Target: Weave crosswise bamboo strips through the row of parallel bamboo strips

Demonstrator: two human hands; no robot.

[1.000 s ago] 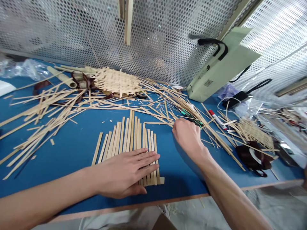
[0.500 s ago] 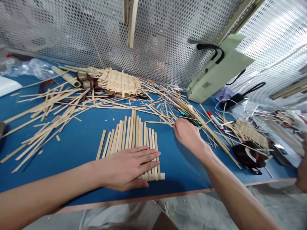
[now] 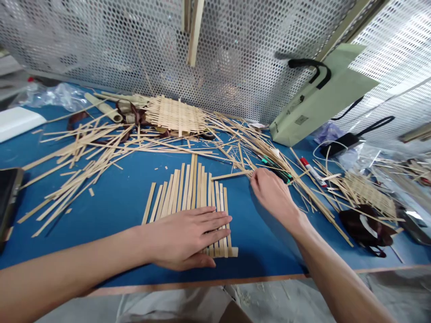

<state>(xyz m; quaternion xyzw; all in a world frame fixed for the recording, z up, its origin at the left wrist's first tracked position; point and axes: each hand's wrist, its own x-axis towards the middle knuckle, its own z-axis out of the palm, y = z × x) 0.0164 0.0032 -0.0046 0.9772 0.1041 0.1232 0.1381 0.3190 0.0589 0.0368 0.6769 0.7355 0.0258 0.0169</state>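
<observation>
- At the near edge of the blue tabletop (image 3: 101, 199), a fan of flat bamboo strips (image 3: 190, 193) is lying with its strips side by side, running away from the person.
- The left hand (image 3: 183, 237) is pressing flat and open on the near end of the fan, fingers slightly apart, not clamping anything. A crosswise strip (image 3: 235, 252) is showing just past the fingertips at the fan's near end.
- The right hand (image 3: 274, 197) is resting on the tabletop just right of the fan, its fingers (image 3: 257, 176) drawn together at the end of a loose strip (image 3: 232, 175). Whether they are gripping that strip, the pictures cannot tell.
- Toward the far edge, a woven bamboo mat (image 3: 175, 116) is lying among scattered loose strips (image 3: 89, 168).
- Near the right edge, a smaller woven bamboo piece (image 3: 368, 196) is sitting beside a dark brown fabric bundle (image 3: 365, 229).
- Between the right hand and that piece, a green-marked tool (image 3: 276, 165) and a red-capped tube (image 3: 313, 172) are lying among more strips.
- Along the far edge, a pale green bag (image 3: 323, 101) is leaning against a perforated metal panel (image 3: 235, 45).
</observation>
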